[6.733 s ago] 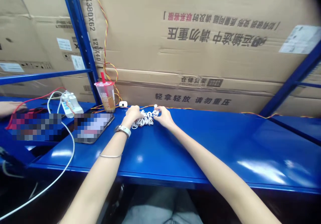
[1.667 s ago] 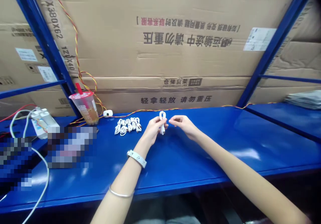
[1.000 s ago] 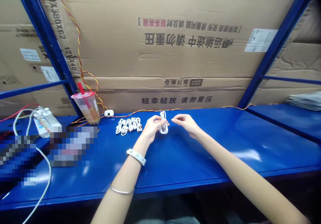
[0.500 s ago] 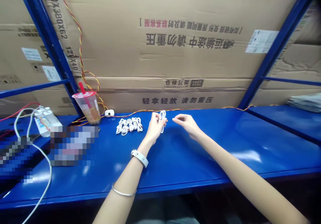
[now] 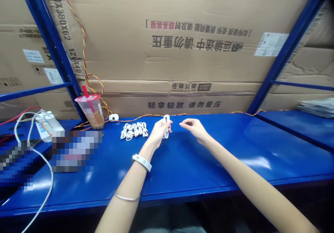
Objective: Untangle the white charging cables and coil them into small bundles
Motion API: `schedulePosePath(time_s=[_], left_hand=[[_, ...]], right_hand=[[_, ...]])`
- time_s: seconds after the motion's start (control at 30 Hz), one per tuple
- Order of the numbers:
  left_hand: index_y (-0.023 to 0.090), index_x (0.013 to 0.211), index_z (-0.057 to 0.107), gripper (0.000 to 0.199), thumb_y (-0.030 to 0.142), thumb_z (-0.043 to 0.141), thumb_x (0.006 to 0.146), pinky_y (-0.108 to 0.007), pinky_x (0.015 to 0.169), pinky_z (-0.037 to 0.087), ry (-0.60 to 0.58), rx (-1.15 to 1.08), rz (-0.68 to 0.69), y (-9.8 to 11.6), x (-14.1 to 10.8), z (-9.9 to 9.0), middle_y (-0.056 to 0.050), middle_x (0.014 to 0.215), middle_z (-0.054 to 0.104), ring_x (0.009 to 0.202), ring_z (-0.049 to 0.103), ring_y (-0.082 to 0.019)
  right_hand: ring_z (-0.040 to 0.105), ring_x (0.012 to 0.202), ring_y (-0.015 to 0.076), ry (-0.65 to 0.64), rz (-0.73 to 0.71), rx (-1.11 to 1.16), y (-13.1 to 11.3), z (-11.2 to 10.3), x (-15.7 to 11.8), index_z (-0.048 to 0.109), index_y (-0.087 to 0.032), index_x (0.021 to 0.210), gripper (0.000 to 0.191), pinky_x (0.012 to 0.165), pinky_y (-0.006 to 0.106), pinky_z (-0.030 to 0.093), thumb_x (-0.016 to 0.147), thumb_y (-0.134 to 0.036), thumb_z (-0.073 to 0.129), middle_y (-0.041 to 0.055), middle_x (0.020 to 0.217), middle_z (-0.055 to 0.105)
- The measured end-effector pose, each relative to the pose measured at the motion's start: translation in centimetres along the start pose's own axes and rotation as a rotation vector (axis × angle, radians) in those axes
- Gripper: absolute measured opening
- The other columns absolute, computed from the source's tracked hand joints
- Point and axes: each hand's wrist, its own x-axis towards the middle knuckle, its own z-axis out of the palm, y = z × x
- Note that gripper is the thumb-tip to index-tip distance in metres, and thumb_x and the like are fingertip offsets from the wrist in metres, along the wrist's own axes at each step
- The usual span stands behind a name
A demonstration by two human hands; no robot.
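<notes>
Coiled white cable point(image 5: 166, 132) gripped upright between left fingers point(image 5: 159, 124), right fingers point(image 5: 187, 122) pinched narrow, nearby

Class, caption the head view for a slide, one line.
Left hand holds a coiled white cable, right hand apart, more bundles lying nearby.

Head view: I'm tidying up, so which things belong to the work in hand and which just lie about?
Work in hand, likely:
coiled white cable, held in the left hand
white cable bundles, left of it

Apparently lying about:
drink cup with red straw
small white object beside it
white power strip
</notes>
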Motion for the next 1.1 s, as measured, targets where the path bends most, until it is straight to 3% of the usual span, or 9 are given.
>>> schedulePosePath(time_s=[0.33, 0.5, 0.67, 0.77, 0.9, 1.0, 1.1], left_hand=[[0.013, 0.08, 0.063, 0.022, 0.034, 0.066, 0.076, -0.02, 0.052, 0.042, 0.212, 0.148, 0.117, -0.8, 1.1, -0.5, 0.001, 0.064, 0.056, 0.051, 0.05, -0.007], [0.014, 0.075, 0.059, 0.024, 0.038, 0.066, 0.075, -0.02, 0.048, 0.039, 0.3, 0.199, 0.127, -1.0, 1.2, -0.7, 0.001, 0.061, 0.057, 0.048, 0.049, -0.007], [0.016, 0.069, 0.056, 0.025, 0.038, 0.066, 0.075, -0.019, 0.047, 0.038, 0.373, 0.236, 0.163, -1.0, 1.0, -0.7, 0.001, 0.06, 0.057, 0.047, 0.05, -0.007], [0.016, 0.071, 0.056, 0.025, 0.038, 0.068, 0.073, -0.018, 0.046, 0.037, 0.382, 0.21, 0.157, -0.9, 1.0, -0.7, 0.002, 0.059, 0.056, 0.047, 0.049, -0.007], [0.015, 0.074, 0.056, 0.027, 0.039, 0.07, 0.073, -0.019, 0.046, 0.037, 0.295, 0.134, 0.101, -0.3, 1.0, -0.9, 0.003, 0.059, 0.054, 0.047, 0.048, -0.007], [0.014, 0.078, 0.058, 0.03, 0.04, 0.071, 0.073, -0.019, 0.048, 0.04, 0.276, -0.017, 0.069, 0.4, 0.9, -1.4, 0.003, 0.062, 0.054, 0.049, 0.049, -0.006], [0.013, 0.079, 0.058, 0.03, 0.041, 0.07, 0.076, -0.021, 0.054, 0.046, 0.307, -0.176, 0.002, 1.0, 0.9, -1.9, 0.002, 0.064, 0.055, 0.052, 0.053, -0.007]], right_hand=[[0.055, 0.074, 0.0182, -0.004, -0.008, 0.009, -0.2, -0.3, 0.2, 0.063, -0.015, 0.065, 0.035, 0.07, 0.03, 0.04, 0.064, -0.049, 0.072, 0.0056, 0.075, 0.064], [0.054, 0.071, 0.0168, -0.128, 0.076, 0.015, -0.4, -0.2, -0.1, 0.064, -0.015, 0.071, 0.036, 0.062, 0.028, 0.037, 0.065, -0.05, 0.07, 0.0048, 0.074, 0.065], [0.055, 0.07, 0.0152, -0.274, 0.1, 0.043, -0.9, -0.1, -0.4, 0.063, -0.015, 0.068, 0.03, 0.063, 0.027, 0.036, 0.068, -0.045, 0.068, 0.0047, 0.073, 0.066], [0.053, 0.068, 0.0139, -0.315, 0.126, 0.067, -1.3, 0.0, -0.6, 0.063, -0.015, 0.066, 0.028, 0.063, 0.027, 0.035, 0.067, -0.042, 0.069, 0.0045, 0.072, 0.066], [0.051, 0.065, 0.012, -0.338, 0.168, 0.105, -1.3, -0.7, -0.5, 0.063, -0.015, 0.064, 0.028, 0.062, 0.026, 0.035, 0.065, -0.041, 0.071, 0.0036, 0.07, 0.064], [0.052, 0.064, 0.0118, -0.465, 0.174, 0.105, -1.2, -1.6, -0.3, 0.065, -0.015, 0.066, 0.027, 0.061, 0.025, 0.036, 0.066, -0.041, 0.072, 0.0039, 0.07, 0.065], [0.055, 0.065, 0.0132, -0.716, 0.155, 0.049, -1.3, -2.0, -0.5, 0.068, -0.015, 0.069, 0.026, 0.061, 0.025, 0.038, 0.067, -0.04, 0.073, 0.0043, 0.07, 0.067]])
